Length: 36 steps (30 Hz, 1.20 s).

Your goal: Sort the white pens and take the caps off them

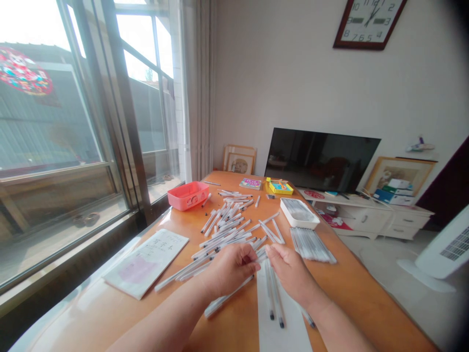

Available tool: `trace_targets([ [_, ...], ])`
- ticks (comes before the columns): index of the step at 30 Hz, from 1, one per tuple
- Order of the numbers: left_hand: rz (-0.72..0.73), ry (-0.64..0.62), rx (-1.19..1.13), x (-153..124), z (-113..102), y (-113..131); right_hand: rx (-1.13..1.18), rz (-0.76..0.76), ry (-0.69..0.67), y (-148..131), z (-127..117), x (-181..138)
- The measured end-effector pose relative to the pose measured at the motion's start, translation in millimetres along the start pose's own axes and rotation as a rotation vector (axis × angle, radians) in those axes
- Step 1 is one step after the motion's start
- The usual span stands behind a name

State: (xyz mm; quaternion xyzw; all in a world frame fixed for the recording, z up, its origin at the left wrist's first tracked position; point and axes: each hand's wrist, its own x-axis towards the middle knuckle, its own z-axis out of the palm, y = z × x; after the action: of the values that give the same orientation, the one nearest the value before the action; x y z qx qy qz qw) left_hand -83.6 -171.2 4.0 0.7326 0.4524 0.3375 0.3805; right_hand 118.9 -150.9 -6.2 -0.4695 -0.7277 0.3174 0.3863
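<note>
My left hand (240,263) is closed, thumb against curled fingers, above the near end of the pen pile. Close beside it, my right hand (287,270) pinches with thumb and forefinger. A pale, clear pen (261,254) appears to span the gap between both hands; blur and fingers hide most of it. Below them lies a white paper strip (264,313) with a few black-tipped pens (275,298) on it. Many loose clear pens (227,234) with black ends are scattered behind and left of my hands. A neat row of clear tubes (313,245) lies to the right.
A pink basket (188,196) stands at the back left, a white tray (299,215) at the right. A notebook (148,261) lies near the left edge. Further back are a yellow box (280,187) and a colourful packet (250,183). A television (322,159) stands beyond the table.
</note>
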Motion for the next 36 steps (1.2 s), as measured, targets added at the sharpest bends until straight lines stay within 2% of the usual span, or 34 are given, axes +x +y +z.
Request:
trace_targets([
  [7, -0.002, -0.101, -0.035, -3.4, -3.1, 6.0, -0.008, -0.006, 0.041, -2.5, -2.7, -1.8],
  [19, 0.067, 0.064, 0.256, -3.2, -1.1, 15.0, 0.108, 0.07, 0.054, 4.1, 7.5, 3.4],
  [26, 0.058, 0.045, 0.146, 0.4, -1.3, 6.6, 0.27, 0.141, -0.01, -3.5, -1.6, -0.2],
  [36, 0.073, 0.056, 0.023, 0.8, 3.9, -1.6, 0.126, 0.077, -0.059, -13.4, -2.4, -5.7],
])
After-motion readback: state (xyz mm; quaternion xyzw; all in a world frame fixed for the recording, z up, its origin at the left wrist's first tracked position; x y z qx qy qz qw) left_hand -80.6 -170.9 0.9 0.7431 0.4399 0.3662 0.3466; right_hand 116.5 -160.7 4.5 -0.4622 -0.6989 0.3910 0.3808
